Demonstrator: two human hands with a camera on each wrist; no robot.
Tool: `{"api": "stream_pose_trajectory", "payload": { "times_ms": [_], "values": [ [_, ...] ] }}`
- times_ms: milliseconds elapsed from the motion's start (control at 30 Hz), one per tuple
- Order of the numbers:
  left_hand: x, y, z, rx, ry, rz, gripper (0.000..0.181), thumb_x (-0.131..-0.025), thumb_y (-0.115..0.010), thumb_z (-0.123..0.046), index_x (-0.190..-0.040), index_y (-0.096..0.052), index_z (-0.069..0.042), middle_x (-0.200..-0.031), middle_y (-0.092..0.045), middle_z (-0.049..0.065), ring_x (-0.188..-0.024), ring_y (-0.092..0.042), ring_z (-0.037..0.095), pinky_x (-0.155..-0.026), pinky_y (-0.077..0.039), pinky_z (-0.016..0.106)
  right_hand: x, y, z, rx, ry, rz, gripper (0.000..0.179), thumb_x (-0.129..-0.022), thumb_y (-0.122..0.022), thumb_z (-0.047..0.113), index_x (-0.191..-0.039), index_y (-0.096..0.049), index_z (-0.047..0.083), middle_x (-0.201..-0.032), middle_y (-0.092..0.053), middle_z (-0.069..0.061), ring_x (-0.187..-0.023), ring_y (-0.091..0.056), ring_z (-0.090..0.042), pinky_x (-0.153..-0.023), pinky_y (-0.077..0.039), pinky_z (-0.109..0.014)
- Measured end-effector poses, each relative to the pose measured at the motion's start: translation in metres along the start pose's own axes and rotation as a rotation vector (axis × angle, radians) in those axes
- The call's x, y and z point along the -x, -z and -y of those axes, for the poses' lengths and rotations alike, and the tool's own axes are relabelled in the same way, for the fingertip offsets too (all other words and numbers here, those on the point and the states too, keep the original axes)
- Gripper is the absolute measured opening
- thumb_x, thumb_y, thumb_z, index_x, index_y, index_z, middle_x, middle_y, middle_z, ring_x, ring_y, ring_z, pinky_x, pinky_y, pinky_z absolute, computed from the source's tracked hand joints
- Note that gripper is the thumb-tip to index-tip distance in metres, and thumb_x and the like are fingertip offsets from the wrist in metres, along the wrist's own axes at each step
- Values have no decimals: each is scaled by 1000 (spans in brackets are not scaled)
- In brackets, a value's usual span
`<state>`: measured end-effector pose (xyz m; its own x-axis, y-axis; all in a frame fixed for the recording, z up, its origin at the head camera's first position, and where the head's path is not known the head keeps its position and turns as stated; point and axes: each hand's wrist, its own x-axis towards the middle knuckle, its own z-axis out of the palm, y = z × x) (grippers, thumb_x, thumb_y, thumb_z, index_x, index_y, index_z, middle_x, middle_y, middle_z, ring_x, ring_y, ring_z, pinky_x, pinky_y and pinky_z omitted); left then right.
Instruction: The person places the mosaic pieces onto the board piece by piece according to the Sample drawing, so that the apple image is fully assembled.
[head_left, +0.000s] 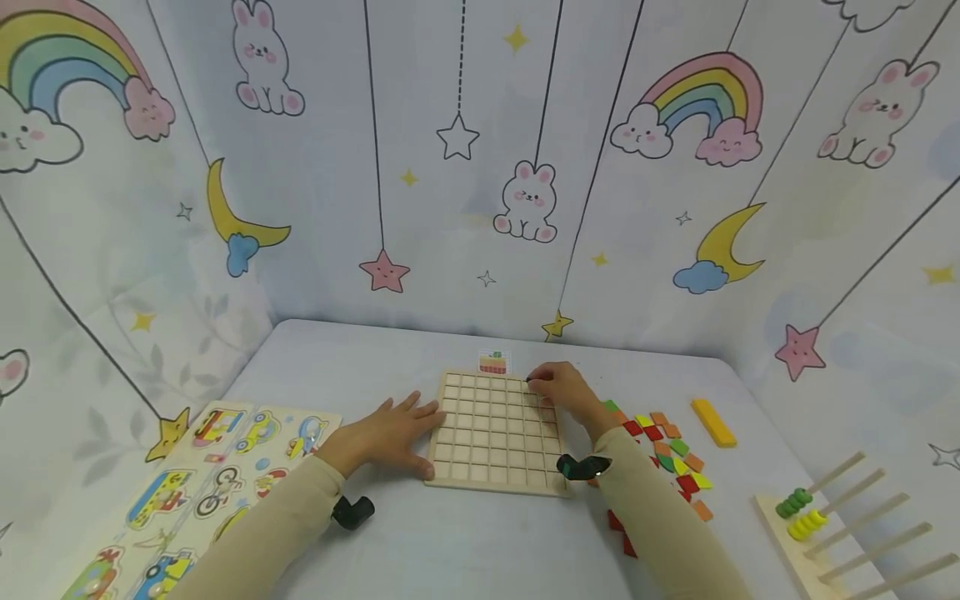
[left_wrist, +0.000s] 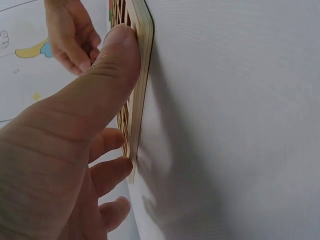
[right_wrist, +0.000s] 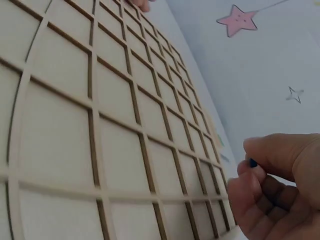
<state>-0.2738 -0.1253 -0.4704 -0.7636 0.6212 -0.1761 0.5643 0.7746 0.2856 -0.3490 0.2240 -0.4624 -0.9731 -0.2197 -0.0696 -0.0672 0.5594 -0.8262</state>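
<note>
A wooden grid board with square cells lies flat on the white table. My left hand rests against its left edge with the fingers spread; in the left wrist view the thumb lies on the rim. Over the board's far right corner is my right hand. Between its thumb and fingers it pinches a small dark blue piece, mostly hidden by the fingertips. Just behind the board lies a small picture card with a red and green design.
Loose coloured tiles, red, orange, green and yellow, are scattered right of the board, partly behind the right forearm. Beyond them lie a yellow-orange block and a bead-and-peg stand. Picture puzzle boards cover the table's left side.
</note>
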Motion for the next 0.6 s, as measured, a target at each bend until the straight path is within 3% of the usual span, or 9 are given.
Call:
{"api": "stream_pose_trajectory", "payload": {
  "times_ms": [100, 233, 367, 600],
  "values": [
    [-1, -1, -1, -5, 0, -7, 97, -80, -75, -65, -158, -40, -20, -167, -30, 6, -156, -12, 40, -119, -16, 70, -7, -20, 7, 47, 47, 34, 20, -99, -65, 17, -111, -72, 2, -99, -69, -7, -82, -62, -20, -69, -55, -31],
    [-1, -1, -3, -17, 16, 3, 93, -79, -75, -66, -157, -41, -29, -168, -29, 2, -157, -11, 37, -121, -14, 68, -13, -38, 15, 102, 89, 63, 15, -99, -66, 19, -104, -74, 7, -94, -69, -3, -81, -61, -17, -71, -53, -31],
    [-1, -1, -3, -39, 12, 13, 85, -80, -73, -67, -154, -44, -37, -168, -29, 3, -157, -13, 38, -120, -14, 68, -15, -49, 17, 126, 110, 74, 10, -98, -68, 19, -98, -75, 11, -94, -69, 0, -85, -62, -16, -76, -53, -33],
    [2, -3, 0, -75, -33, 5, 81, -82, -67, -72, -153, -46, -39, -167, -29, 5, -155, -17, 42, -117, -18, 72, -19, -65, 26, 233, 129, 52, 8, -95, -71, 17, -89, -73, 13, -87, -68, 2, -82, -59, -15, -76, -51, -33]
  ]
}}
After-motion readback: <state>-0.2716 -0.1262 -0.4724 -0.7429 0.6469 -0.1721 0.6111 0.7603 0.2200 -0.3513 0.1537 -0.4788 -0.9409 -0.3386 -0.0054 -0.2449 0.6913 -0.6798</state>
